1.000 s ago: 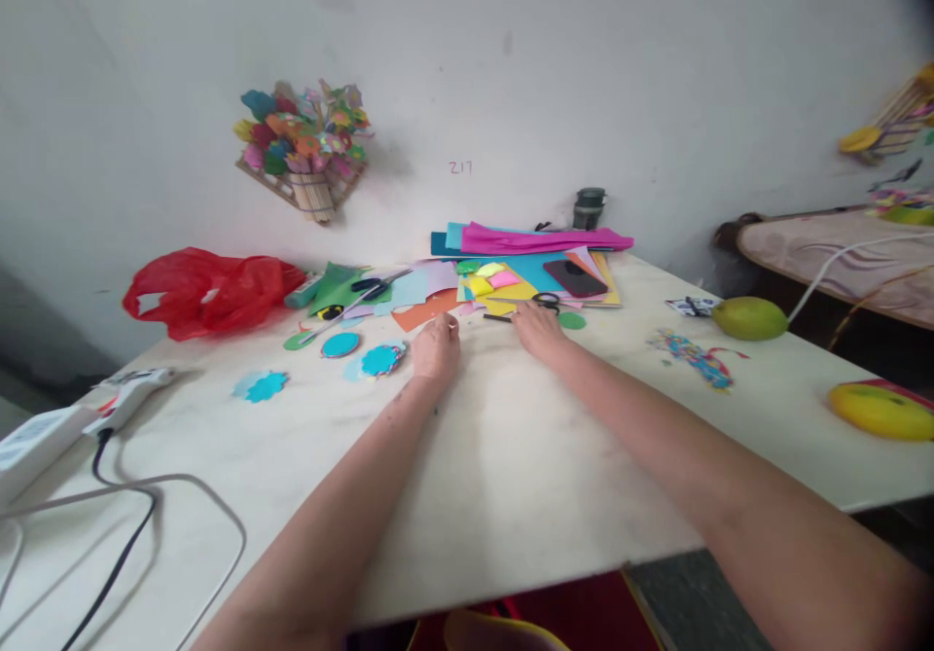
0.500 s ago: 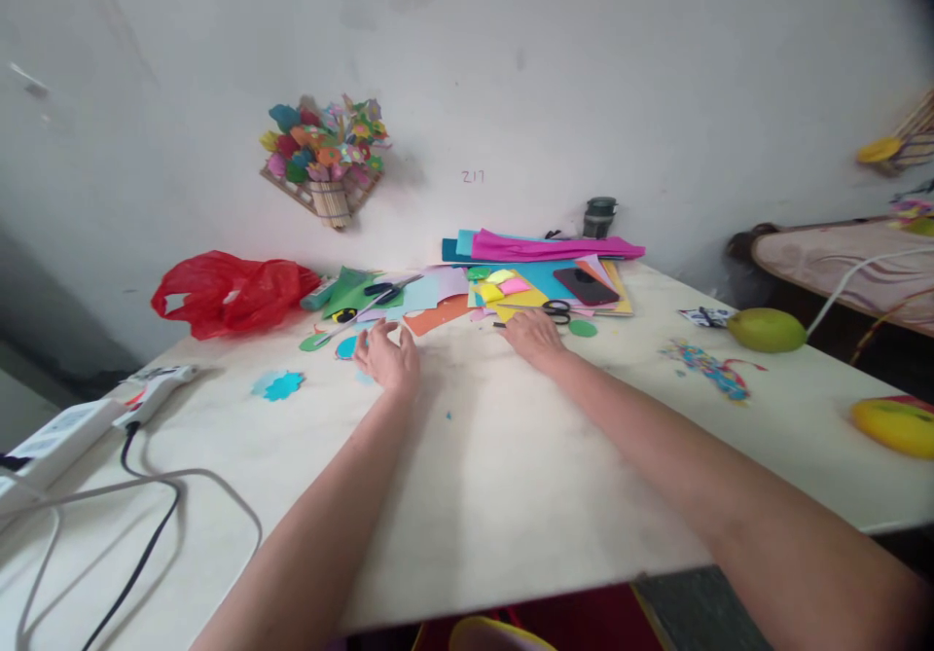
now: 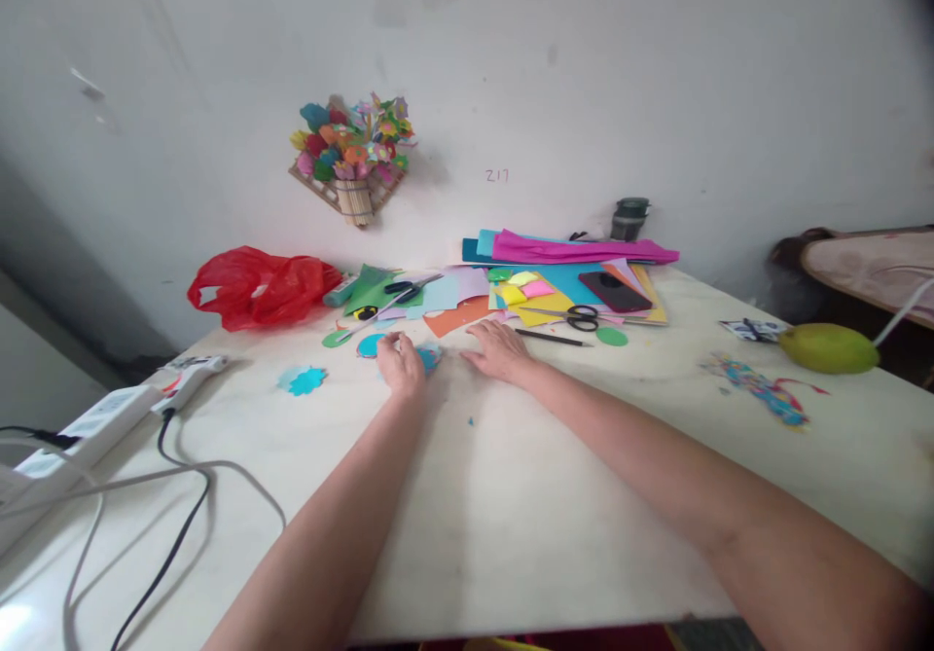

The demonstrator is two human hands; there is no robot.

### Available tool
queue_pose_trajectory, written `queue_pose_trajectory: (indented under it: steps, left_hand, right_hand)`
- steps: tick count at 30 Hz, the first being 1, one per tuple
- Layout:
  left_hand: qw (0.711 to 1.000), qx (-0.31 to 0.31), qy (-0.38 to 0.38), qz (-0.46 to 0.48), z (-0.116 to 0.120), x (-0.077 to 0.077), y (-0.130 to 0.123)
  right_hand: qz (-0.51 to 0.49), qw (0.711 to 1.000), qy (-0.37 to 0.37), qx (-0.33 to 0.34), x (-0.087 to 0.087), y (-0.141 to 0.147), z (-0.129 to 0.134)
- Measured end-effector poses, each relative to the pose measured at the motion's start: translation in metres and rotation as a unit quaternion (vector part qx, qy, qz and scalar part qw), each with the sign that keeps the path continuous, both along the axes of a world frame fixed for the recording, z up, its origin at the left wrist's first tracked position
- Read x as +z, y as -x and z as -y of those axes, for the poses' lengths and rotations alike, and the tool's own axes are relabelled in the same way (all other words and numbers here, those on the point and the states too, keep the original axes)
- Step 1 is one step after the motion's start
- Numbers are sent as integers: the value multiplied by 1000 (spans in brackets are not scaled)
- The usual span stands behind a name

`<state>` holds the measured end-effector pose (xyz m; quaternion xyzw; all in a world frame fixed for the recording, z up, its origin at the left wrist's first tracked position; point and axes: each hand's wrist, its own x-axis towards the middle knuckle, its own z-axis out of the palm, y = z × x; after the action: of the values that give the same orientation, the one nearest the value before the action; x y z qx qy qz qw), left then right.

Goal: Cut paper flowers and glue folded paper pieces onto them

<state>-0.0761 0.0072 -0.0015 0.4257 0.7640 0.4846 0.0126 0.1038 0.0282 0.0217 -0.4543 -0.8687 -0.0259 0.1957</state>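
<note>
Bent over the table, my left hand (image 3: 401,367) has its fingers together beside a blue paper piece (image 3: 428,357); whether it grips that piece is hidden. A blue disc (image 3: 371,345) lies just left of its fingertips. My right hand (image 3: 496,349) rests on the table with thumb and fingers apart, holding nothing. To its right lie a black pencil (image 3: 553,338), scissors (image 3: 582,317) and a green disc (image 3: 611,337). Farther left is a scalloped blue paper shape (image 3: 306,380).
Coloured paper sheets (image 3: 456,316), a phone (image 3: 617,292) and a second pair of scissors (image 3: 413,288) lie at the back. A red plastic bag (image 3: 267,288) and a power strip (image 3: 94,437) are left; a yellow-green fruit (image 3: 828,348) and paper scraps (image 3: 766,390) are right.
My right hand has moved left, off the pencil, and is spread on the table. The fingers of my left hand have come together beside the blue piece. The view has turned slightly left.
</note>
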Motion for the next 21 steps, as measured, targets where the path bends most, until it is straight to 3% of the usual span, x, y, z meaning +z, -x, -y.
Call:
queue_pose_trajectory:
  steps: [5, 10, 16, 21]
  left_hand:
    - [986, 60, -43, 147, 4, 6, 18]
    - [984, 47, -45, 164, 12, 6, 27]
    - [970, -18, -46, 239, 8, 9, -2]
    - [955, -72, -84, 276, -1, 4, -27]
  right_hand:
    - [-13, 993, 90, 77, 0, 31, 2]
    - [-10, 986, 133, 99, -5, 53, 4]
    - [-23, 980, 157, 118, -13, 61, -3]
    - [-65, 978, 151, 130, -12, 46, -4]
